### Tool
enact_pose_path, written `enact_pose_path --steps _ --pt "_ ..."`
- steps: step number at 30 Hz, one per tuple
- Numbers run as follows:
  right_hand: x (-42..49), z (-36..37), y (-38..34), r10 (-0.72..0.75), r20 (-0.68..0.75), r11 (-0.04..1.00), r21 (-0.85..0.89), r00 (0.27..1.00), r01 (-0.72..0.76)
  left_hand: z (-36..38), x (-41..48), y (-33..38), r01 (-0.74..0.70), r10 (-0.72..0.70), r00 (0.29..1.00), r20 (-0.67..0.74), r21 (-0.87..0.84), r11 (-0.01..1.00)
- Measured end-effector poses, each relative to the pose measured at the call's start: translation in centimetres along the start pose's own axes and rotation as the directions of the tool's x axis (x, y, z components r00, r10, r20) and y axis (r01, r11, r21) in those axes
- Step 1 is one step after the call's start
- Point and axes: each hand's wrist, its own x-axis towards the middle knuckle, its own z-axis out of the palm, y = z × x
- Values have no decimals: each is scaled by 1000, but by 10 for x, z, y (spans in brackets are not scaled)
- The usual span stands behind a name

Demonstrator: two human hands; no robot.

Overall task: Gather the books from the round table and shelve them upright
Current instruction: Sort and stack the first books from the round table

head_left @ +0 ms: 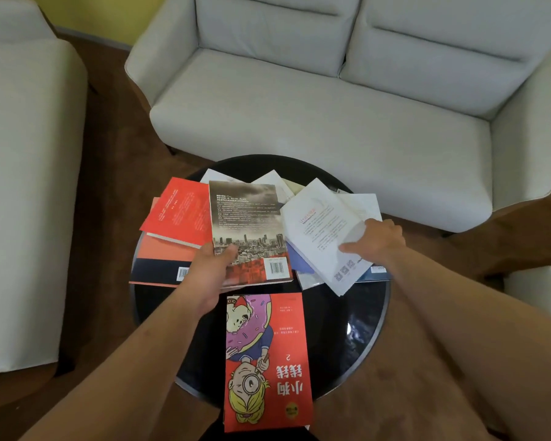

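**Books (178, 214) scattered over the table (347, 329)**

Mid-table, the left hand (209, 272) pinches the city book (248, 224), thumb on top, likely to lift it. Beside it the right hand (377, 240) lies on the white book (318, 230); whether it grips, I can't tell.

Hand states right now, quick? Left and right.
Left hand: holding the grey cityscape book, thumb on cover.
Right hand: on the white book; grip cannot be told.
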Motion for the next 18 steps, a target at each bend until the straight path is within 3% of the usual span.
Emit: enact_pose_path --steps 3,7,10,14,18 --pt "-6 5 10 18 147 984 171 989 -44 -3 -20 8 -34 38 997 60 -60 998" --pt "-35 5 24 -154 244 768 640 957 -40 -17 -59 -8 -17 20 994 110 -30 999" --pt "-65 -8 31 -256 188 669 743 948 34 -34 -85 -50 32 -39 992 123 60 998" --pt "-111 -12 45 -186 99 606 794 978 35 -43 -109 -109 -13 -16 995 98 293 956" --pt "-173 12 57 -213 150 449 893 965 -39 -45 -110 -144 -165 120 986 115 614 772"
